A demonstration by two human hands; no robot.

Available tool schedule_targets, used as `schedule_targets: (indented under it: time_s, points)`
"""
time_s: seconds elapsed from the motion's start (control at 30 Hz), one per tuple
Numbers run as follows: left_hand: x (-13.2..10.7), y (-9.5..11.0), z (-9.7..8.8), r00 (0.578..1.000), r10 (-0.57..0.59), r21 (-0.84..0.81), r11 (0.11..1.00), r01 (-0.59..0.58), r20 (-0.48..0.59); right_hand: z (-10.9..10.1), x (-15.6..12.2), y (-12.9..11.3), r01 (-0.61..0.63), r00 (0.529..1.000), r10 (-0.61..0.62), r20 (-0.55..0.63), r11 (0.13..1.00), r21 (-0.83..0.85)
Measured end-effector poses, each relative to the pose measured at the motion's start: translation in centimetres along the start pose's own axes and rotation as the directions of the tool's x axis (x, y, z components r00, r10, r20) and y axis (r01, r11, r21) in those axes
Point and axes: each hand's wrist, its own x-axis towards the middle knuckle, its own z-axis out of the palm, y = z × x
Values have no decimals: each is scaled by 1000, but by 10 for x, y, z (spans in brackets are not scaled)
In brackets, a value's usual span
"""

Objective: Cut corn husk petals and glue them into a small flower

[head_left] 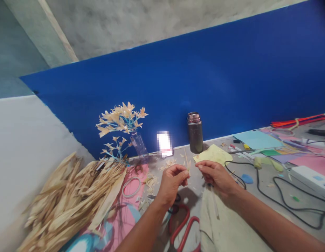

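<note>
My left hand pinches a thin straw-coloured stick that points up and away, with a small dry husk piece at its base. My right hand is closed in a pinch just to the right of it, fingertips almost touching the left ones; what it grips is too small to name. Both hands hover above the grey table. Red-handled scissors lie below my left wrist. A pale cloth lies under my right forearm.
A heap of dried husks fills the left. A small bottle with husk flowers stands at the blue wall, beside a dark jar. Coloured papers, markers, a black cable and a white box cover the right.
</note>
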Motion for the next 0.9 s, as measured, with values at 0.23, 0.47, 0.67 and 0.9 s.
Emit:
schedule_targets:
  time_s: [0.23,0.47,0.67,0.9]
  points:
    - [-31,13,-39,986,-165,-198,967,159,-17,-3,0,3,30,999,-23,49,990,-141]
    - [-35,-7,-79,960,-47,-67,997,29,-275,-12,4,7,219,974,-145,174,800,-559]
    - [-21,-22,-98,928,-34,-136,991,-19,-371,12,41,-5,337,936,-6,352,298,-893]
    - [-20,-28,-106,919,-46,-149,989,-13,-391,72,90,23,340,937,86,338,-2,-941]
